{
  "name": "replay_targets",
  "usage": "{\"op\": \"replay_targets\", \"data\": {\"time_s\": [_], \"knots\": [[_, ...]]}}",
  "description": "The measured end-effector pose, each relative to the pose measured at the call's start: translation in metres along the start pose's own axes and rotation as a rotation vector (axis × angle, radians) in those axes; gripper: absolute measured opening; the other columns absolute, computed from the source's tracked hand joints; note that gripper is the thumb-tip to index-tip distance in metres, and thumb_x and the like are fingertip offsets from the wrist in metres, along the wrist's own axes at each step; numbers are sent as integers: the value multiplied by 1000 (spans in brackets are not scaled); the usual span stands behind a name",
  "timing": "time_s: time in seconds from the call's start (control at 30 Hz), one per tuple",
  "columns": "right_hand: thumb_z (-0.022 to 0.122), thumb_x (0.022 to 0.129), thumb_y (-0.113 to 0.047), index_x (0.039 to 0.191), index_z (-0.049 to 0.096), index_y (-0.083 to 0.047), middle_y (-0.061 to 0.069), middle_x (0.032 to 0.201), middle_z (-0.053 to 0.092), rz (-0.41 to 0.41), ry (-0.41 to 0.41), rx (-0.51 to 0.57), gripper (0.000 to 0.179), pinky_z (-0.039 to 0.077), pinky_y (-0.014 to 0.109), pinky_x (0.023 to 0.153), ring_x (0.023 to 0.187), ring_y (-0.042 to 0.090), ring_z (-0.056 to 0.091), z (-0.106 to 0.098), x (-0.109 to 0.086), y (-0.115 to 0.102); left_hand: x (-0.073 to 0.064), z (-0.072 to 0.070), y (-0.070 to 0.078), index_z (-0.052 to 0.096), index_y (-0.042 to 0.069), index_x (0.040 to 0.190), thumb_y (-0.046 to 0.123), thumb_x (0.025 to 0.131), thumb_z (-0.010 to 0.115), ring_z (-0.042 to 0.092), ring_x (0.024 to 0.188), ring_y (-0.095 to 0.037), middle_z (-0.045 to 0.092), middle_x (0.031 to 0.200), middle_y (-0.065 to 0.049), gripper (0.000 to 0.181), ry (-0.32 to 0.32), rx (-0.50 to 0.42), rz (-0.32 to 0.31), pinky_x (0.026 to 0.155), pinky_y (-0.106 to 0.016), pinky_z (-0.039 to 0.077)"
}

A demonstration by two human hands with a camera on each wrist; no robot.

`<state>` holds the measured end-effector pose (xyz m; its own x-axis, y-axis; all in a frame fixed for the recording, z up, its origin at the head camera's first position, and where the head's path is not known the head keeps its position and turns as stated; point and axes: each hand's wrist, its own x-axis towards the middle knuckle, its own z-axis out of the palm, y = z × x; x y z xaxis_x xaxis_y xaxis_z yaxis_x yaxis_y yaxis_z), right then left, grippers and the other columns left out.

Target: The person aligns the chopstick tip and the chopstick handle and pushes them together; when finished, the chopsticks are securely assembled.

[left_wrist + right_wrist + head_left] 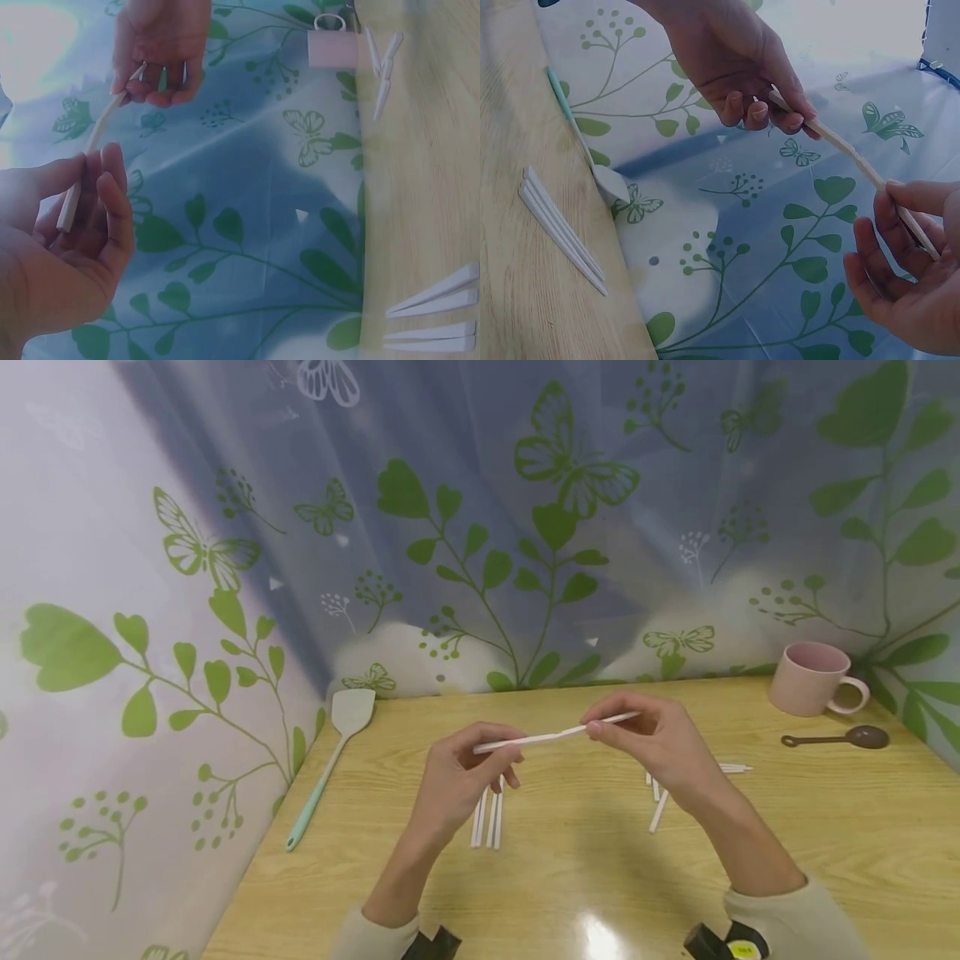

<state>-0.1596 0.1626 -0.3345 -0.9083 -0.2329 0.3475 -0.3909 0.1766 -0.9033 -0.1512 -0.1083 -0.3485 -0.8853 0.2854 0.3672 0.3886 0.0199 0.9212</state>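
Both hands hold one thin white stick [538,740] up above the table. The stick bends at a crack between the hands, its two halves still joined. My left hand [453,777] pinches one half between thumb and fingers, and the end shows near the palm in the left wrist view. On the other half, my right hand [671,747] has a thumb-and-finger pinch close to the crack. Several straight white sticks [497,827] lie below the left hand. More white sticks [386,71], bent in the middle, lie under the right hand, partly hidden by it in the head view.
A spatula [352,710] with a green handle lies along the left side of the table [555,893]. At the back right stands a pink mug [806,681], with a brown spoon [866,737] in front of it. A patterned curtain [480,527] hangs behind.
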Motion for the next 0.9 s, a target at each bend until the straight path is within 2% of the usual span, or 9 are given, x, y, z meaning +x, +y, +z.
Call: {"op": "replay_targets", "data": {"time_s": [0.13, 0.3, 0.4, 0.57, 0.73, 0.8, 0.9], "knots": [[74, 99, -19, 109, 74, -6, 3, 110, 72, -8, -1, -10, 16, 57, 32, 86, 95, 25, 75, 0, -2, 0, 0, 2, 0, 75, 7, 115, 15, 99, 73, 72, 69, -29, 75, 92, -9, 18, 6, -20, -8, 60, -26, 56], [74, 99, -19, 109, 76, -9, 4, 105, 74, -30, -7, -21, 15, 56, 33, 88, 91, 25, 76, 1, -2, 1, 2, 6, -2, 74, 3, 114, 13, 100, 71, 71, 66, -22, 73, 93, -21, 17, 22, -51, 12, 58, -26, 55], [72, 100, -19, 110, 75, -6, 6, 101, 76, -35, -21, -5, 16, 57, 32, 90, 90, 26, 77, 2, -2, 2, 4, 10, -3, 72, 3, 114, 13, 102, 69, 70, 65, -18, 72, 93, -24, 16, 19, -64, 26, 58, -26, 55], [68, 103, -20, 114, 73, -6, 6, 106, 75, -23, -58, -9, 19, 56, 31, 92, 95, 24, 77, 3, 0, 4, 6, 15, -4, 71, 4, 117, 16, 104, 66, 71, 67, -21, 72, 96, -21, 18, -8, -38, 23, 59, -27, 56], [69, 102, -22, 111, 73, -11, 7, 107, 73, -4, -89, -53, 15, 56, 39, 91, 94, 25, 75, 2, 0, 4, 5, 14, -7, 73, 7, 116, 18, 105, 65, 72, 69, -24, 74, 92, -12, 18, -25, 70, 7, 59, -29, 57], [70, 102, -23, 109, 73, -12, 6, 105, 73, 11, -91, -73, 14, 55, 42, 90, 94, 25, 75, 2, -1, 4, 5, 13, -8, 73, 5, 115, 18, 105, 65, 72, 69, -24, 74, 89, -9, 18, -36, 94, 8, 59, -29, 57], [71, 101, -25, 107, 73, -11, 6, 103, 73, 28, -81, -88, 14, 54, 43, 91, 93, 24, 74, 4, -1, 3, 5, 14, -9, 72, 1, 113, 17, 105, 65, 71, 68, -25, 72, 86, -10, 20, -62, 73, 14, 60, -28, 57]]}}
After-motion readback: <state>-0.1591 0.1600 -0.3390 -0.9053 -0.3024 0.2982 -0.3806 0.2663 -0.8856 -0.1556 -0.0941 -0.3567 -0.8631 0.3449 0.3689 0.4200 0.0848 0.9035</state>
